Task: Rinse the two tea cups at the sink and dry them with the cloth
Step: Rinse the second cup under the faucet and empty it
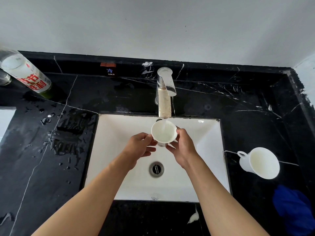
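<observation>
A white tea cup [164, 132] sits under the running tap [165, 92], over the white sink [119, 167]. Water streams into it. My left hand [139, 149] grips the cup's left side and my right hand [183, 147] grips its right side. A second white tea cup [260, 162] with its handle to the left stands on the black counter right of the sink. The blue cloth [294, 210] lies crumpled at the counter's near right corner.
The black marble counter [51, 167] is wet with puddles left of the sink. A white spray bottle with red characters [25, 74] stands at the far left. The drain [156, 169] lies in the basin's middle. A white wall rises behind.
</observation>
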